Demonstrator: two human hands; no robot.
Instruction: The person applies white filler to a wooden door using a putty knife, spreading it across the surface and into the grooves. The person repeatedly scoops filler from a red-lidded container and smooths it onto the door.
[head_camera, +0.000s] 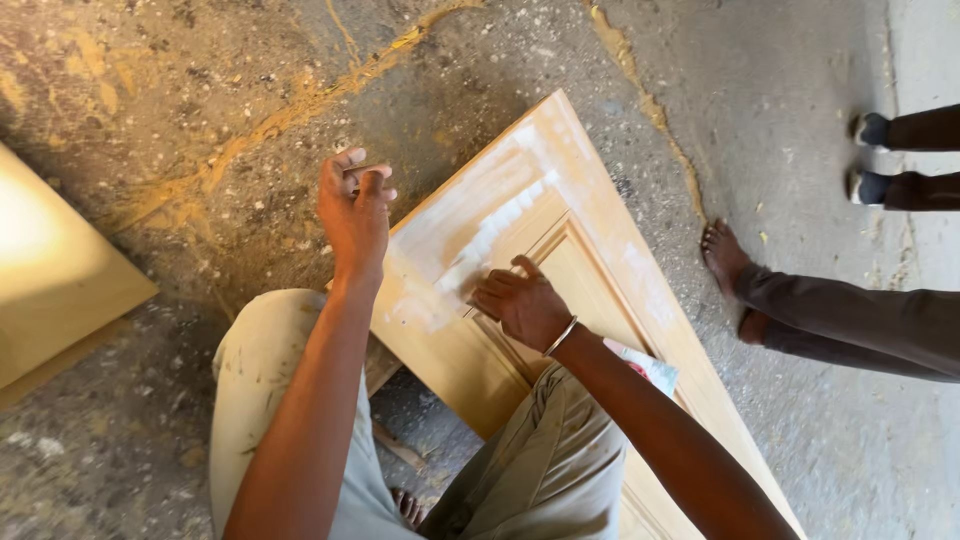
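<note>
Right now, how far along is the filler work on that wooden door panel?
Done: whitish filler patches already streak the upper part of the wooden door panel and its near edge. In hand: the right hand presses on the white patch beside the recessed moulding; the left hand is raised, pinching something small I cannot identify. Left: the lower part of the panel still shows bare wood.

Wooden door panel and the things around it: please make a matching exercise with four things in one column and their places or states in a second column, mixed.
Things:
1. left hand
2. right hand
3. wooden door panel
4. bare foot of another person

Places or states:
a. lies on the concrete floor, with white smears
b. rests on the floor right of the panel
c. raised above the panel's edge, fingers closed
d. presses on the panel near the white smears

Pairs: 1-c, 2-d, 3-a, 4-b
</note>
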